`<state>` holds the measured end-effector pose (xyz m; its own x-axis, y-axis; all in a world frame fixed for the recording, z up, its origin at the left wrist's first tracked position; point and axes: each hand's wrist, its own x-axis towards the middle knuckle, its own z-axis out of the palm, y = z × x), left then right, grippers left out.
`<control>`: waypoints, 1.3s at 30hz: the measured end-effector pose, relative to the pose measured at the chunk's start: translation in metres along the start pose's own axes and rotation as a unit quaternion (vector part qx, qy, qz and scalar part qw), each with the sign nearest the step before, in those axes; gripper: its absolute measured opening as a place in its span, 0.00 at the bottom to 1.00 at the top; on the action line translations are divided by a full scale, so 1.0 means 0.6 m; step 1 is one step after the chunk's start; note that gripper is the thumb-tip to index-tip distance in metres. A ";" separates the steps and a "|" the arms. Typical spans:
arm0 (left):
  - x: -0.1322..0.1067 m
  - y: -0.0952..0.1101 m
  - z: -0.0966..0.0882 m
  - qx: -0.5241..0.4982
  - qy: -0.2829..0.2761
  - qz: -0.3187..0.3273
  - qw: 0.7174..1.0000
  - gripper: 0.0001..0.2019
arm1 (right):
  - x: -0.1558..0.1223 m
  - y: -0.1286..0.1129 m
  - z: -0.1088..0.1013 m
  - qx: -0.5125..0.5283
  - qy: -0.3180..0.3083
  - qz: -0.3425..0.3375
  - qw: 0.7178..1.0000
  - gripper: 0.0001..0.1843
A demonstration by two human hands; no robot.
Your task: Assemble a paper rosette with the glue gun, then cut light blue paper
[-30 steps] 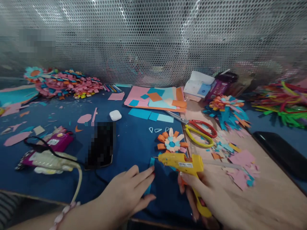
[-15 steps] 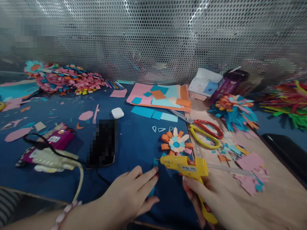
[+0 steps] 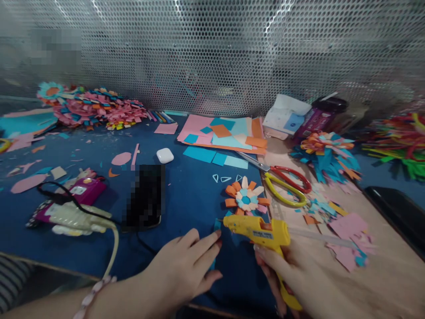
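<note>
Yellow glue gun (image 3: 247, 224) clasped in your right grip (image 3: 295, 268) | unclenched left grip (image 3: 184, 261) presses blue paper strip (image 3: 217, 225), likely steadying it

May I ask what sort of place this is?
Probably a papercraft workspace, given the yellow pistol-shaped plastic glue gun, red-and-yellow-handled metal scissors and round multicoloured paper flower.

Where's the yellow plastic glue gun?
Head view, right of centre: the glue gun is in the right grip, just below the multicoloured paper flower, its nozzle near the blue paper strip.
</note>
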<state>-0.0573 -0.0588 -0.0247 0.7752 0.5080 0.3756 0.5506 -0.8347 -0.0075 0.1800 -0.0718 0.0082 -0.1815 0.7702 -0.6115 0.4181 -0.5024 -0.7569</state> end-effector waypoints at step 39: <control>0.009 0.027 -0.010 0.035 -0.025 -0.043 0.998 0.26 | -0.015 -0.103 -0.026 -0.279 0.091 -0.175 0.940 0.18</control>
<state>-0.0459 -0.0709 -0.0171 0.7380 0.5877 0.3318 0.6341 -0.7721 -0.0428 0.1697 -0.0418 0.0642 -0.2613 0.9298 -0.2591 0.7713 0.0398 -0.6352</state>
